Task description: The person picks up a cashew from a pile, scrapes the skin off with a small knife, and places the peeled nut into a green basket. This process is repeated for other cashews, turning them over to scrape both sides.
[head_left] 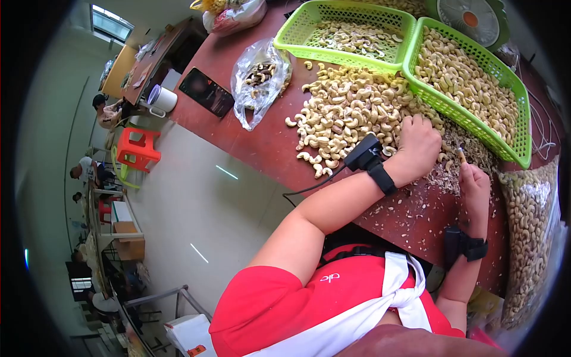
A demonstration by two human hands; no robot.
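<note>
My left hand [419, 147] rests at the right edge of a heap of cashew kernels [351, 107], its fingers curled together; what they hold, if anything, is hidden. Just to the right, my right hand [474, 185] is closed on a small tool [461, 154] with a short tip, pointing up over brown skin scraps [470, 140]. Behind the heap stand two green baskets, one [333, 58] partly filled with kernels and the other [437, 98] full of them.
A phone [206, 92], a plastic bag of dark pieces [260, 80] and a mug [162, 99] stand left on the red table [238, 137]. A fan [470, 21] is behind the baskets; a large bag of cashews [528, 238] is at right. People and red stools [138, 147] are farther left.
</note>
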